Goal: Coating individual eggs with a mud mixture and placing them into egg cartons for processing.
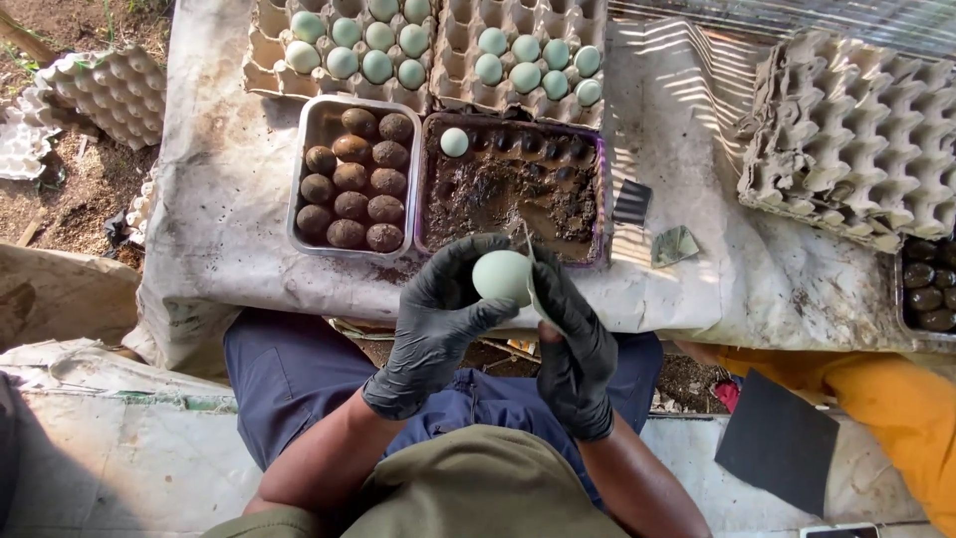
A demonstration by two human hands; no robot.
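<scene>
Two grey pulp egg cartons holding pale blue-green eggs are set along the table's far edge, a stack of empty pulp egg trays at its right edge, and another tray lies off its left edge.

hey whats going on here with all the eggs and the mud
A seated person in black gloves holds one pale green egg between the left hand and right hand, over the table edge. Just ahead sit a metal tray of mud-coated eggs and a tray of dark mud with one clean egg lying in it. Behind them, cardboard cartons hold more pale green eggs. A stack of empty cartons stands to the right, near another person's orange sleeve.
</scene>
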